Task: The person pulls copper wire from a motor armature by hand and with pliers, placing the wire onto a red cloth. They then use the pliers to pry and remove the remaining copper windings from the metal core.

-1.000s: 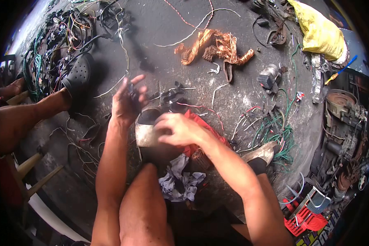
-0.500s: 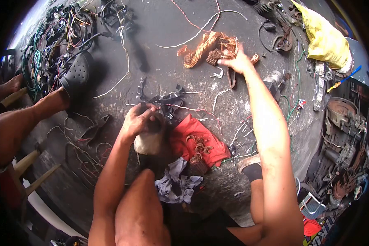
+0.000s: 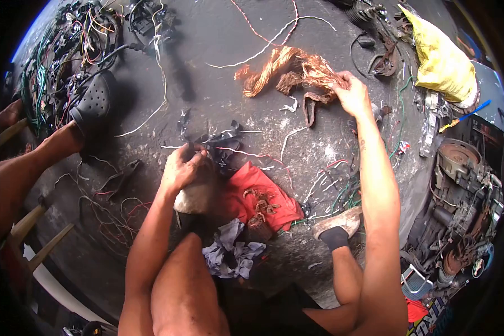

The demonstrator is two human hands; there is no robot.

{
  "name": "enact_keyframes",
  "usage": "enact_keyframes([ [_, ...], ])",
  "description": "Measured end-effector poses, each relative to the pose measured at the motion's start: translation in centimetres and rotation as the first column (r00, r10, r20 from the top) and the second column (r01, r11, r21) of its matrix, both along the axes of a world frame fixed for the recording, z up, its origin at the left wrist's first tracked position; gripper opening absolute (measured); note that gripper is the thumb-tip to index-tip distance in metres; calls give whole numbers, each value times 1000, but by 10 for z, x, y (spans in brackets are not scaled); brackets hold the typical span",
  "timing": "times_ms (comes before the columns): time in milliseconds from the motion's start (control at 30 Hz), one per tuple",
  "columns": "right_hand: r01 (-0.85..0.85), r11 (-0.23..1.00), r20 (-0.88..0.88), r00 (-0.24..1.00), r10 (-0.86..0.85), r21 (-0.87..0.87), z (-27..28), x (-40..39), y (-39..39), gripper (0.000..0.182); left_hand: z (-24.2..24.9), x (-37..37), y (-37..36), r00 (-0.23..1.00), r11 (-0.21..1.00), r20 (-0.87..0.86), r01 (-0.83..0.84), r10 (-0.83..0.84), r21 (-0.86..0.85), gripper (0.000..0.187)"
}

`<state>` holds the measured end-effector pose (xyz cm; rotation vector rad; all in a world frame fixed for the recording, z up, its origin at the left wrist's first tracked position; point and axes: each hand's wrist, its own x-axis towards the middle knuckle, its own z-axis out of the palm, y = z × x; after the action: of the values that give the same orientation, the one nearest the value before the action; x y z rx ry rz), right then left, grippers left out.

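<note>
My right hand (image 3: 351,96) is closed around the right end of a bundle of copper wire (image 3: 316,70). The bundle's thick twisted part (image 3: 271,70) lies on the dark floor to the left. A brown loop of strands (image 3: 309,112) hangs below it. My left hand (image 3: 183,168) is curled shut above my light-coloured shoe (image 3: 194,201); what its fingers hold is hidden. Just beyond it lie black scraps (image 3: 229,140) and a pinkish-white wire (image 3: 246,152). On a red cloth (image 3: 280,193) to its right rest small copper-brown pieces (image 3: 260,207).
Another person's foot in a black clog (image 3: 92,103) is at the left, beside a heap of wire harnesses (image 3: 67,50). Pliers (image 3: 122,178) lie nearby. A yellow sack (image 3: 445,61) and greasy machine parts (image 3: 459,185) line the right. A grey rag (image 3: 232,252) is near my knee.
My right hand has moved right and closed from a spread reach onto the copper bundle's right end, which now stretches toward it. My left hand stays about where it was. The view has shifted slightly.
</note>
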<state>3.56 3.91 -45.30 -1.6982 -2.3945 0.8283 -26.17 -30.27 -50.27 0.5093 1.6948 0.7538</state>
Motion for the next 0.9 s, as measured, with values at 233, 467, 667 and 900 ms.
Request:
enact_keyframes([
  [233,390,861,-244,845,-476,-327,-10,32,25,12,1,-2,2,997,998,75,-20,24,-52,18],
  [467,836,519,47,534,-845,-177,-79,23,0,68,-12,-3,-1,996,998,-66,58,-60,-33,20],
  [667,744,611,88,651,-754,-271,-110,36,15,42,-8,-2,-1,981,991,-146,130,-131,-18,24],
  [900,616,784,-350,752,-558,75,-71,33,-58,48,-11,-1,1,985,995,-138,100,-100,-7,23],
])
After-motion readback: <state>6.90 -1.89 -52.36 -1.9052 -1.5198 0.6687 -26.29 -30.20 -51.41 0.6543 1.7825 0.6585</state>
